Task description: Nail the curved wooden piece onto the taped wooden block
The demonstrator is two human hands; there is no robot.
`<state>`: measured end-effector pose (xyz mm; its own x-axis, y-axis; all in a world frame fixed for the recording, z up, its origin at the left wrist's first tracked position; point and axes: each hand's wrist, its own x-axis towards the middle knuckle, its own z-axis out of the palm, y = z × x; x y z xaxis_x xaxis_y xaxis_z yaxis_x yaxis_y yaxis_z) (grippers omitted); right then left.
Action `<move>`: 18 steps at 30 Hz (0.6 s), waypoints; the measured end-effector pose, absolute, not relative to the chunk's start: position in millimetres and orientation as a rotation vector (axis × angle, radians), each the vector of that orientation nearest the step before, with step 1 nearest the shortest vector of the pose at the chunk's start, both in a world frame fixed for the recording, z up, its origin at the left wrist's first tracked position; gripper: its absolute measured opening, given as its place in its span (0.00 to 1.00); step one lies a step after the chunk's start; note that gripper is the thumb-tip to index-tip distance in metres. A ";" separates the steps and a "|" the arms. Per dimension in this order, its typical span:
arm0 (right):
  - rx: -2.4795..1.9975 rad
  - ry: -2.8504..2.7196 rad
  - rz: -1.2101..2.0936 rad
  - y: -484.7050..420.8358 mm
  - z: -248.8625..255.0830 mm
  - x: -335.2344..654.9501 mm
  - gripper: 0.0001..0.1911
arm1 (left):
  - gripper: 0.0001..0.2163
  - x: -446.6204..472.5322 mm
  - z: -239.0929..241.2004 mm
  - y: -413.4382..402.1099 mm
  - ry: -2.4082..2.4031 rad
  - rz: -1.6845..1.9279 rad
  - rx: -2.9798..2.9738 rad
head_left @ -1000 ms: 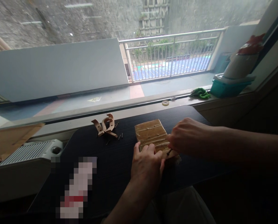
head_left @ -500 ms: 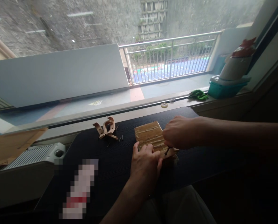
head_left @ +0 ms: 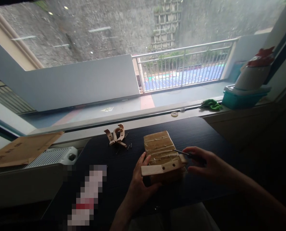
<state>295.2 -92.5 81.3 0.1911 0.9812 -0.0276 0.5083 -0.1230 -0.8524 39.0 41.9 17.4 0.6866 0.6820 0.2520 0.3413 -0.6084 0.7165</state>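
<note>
Note wooden hook (head_left: 154,170) across near end of taped box (head_left: 157,139), on dark surface (head_left: 191,134). Looks light, stiff; probably best gripped along flat end. Smooth-faced, curled at tip, pierced twice. See box clamped at left by left hand (head_left: 138,180), screwdriver (head_left: 182,153) clasped in right hand (head_left: 207,160).

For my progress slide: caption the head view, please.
Left hand at a taped block and holed strip, right hand holding a tool.
</note>
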 end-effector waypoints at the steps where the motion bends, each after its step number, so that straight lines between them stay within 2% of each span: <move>1: -1.718 -1.401 0.825 -90.7 73.0 291.3 0.29 | 0.38 40.8 15.3 42.4 0.779 0.667 2.281; 5: -1.675 -1.426 0.795 -83.1 64.4 283.6 0.21 | 0.35 42.0 18.0 44.6 0.825 0.611 2.400; 10: -1.652 -1.467 0.771 -82.9 75.1 279.5 0.18 | 0.32 39.4 27.0 46.0 0.861 0.580 2.523; 18: -1.727 -1.452 0.784 -86.6 78.7 276.1 0.21 | 0.35 40.6 31.4 42.9 0.854 0.567 2.423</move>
